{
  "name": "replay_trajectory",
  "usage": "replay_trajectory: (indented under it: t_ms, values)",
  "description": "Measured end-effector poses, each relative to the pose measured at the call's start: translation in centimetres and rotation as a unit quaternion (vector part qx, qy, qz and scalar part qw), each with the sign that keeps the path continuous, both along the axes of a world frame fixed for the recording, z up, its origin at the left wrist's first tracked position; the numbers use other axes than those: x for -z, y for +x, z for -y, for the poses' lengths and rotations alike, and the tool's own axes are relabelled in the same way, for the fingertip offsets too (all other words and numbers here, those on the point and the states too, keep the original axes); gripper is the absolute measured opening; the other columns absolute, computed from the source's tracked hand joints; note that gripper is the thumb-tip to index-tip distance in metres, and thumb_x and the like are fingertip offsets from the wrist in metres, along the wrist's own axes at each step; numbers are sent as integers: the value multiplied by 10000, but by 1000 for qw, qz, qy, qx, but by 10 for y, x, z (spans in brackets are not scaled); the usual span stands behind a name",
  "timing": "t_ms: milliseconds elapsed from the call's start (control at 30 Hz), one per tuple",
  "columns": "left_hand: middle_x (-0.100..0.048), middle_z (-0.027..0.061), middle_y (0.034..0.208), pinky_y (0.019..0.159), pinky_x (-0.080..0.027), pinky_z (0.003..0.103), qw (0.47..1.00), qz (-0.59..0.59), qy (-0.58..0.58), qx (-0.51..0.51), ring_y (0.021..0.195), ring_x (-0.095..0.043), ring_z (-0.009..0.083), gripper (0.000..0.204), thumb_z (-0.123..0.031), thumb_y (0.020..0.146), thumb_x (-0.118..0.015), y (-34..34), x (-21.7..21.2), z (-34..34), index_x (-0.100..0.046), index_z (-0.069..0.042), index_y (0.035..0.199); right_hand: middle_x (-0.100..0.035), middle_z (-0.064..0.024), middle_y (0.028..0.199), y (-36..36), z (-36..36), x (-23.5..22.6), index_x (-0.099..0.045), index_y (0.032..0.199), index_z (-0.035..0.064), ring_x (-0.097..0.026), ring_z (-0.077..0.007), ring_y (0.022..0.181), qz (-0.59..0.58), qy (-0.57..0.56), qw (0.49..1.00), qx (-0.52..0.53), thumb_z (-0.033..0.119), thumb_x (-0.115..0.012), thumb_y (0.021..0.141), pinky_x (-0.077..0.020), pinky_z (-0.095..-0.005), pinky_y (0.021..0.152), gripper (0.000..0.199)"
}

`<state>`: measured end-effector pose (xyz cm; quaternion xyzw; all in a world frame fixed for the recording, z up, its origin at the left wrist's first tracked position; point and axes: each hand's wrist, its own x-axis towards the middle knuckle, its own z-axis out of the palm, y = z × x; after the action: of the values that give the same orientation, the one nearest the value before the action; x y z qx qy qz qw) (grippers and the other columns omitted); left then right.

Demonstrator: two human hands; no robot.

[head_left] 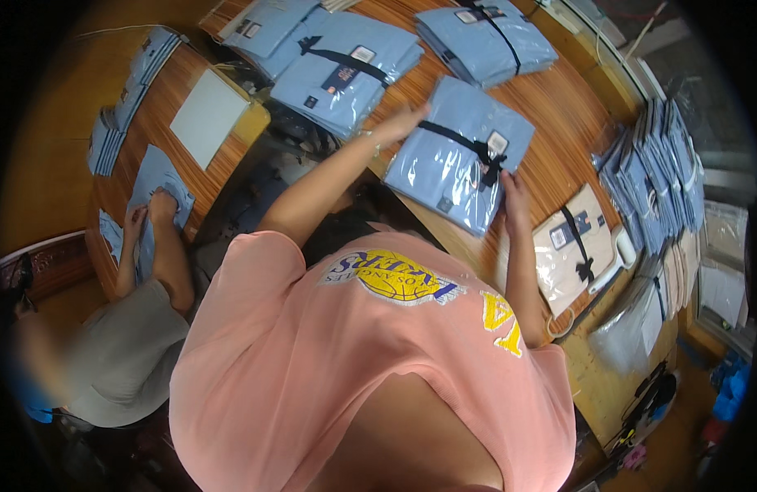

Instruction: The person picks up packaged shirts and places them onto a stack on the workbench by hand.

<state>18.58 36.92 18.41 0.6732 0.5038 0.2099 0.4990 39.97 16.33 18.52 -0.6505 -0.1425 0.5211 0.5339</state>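
Between my hands is a bundle of light blue folded shirts (444,176) in shiny transparent bags, tied round with a black strap (456,141) that is knotted near a white label. My left hand (403,125), a little blurred, grips the bundle's far left edge. At its right edge, my right hand (516,205) has its thumb by the knot and its fingers along the side, partly hidden. The near side of the bundle reaches the table's edge. Beyond it lie two similar tied blue bundles, one at the left (342,78) and one at the right (487,41).
A beige packaged garment (563,254) with a black strap lies by my right forearm, beside a white handled tool (616,258). Stacked blue packages (653,176) stand at far right. Leftward, another person's hands (159,205) handle blue cloth near a white board (208,119).
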Motion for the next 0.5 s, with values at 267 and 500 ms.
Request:
replay_trajectory:
  t_ms: [267, 500]
  values:
    - [-505, 153, 1185, 900, -399, 264, 955, 217, -179, 95, 1067, -498, 204, 596, -212, 827, -590, -88, -130, -34, -337, 70, 1288, -533, -107, 1128, -102, -60, -134, -345, 1255, 30, -501, -155, 1050, 86, 169, 982, 7, 107, -545, 871, -405, -281, 878, 440]
    - [-481, 178, 1214, 934, -371, 287, 988, 124, -92, 21, 1113, -468, 232, 633, -324, 856, -540, -164, -168, -149, -320, 77, 1295, -546, -64, 851, -188, -206, -124, -381, 1126, 9, -551, -123, 749, 98, 234, 967, -2, 156, -595, 841, -428, -224, 568, 386]
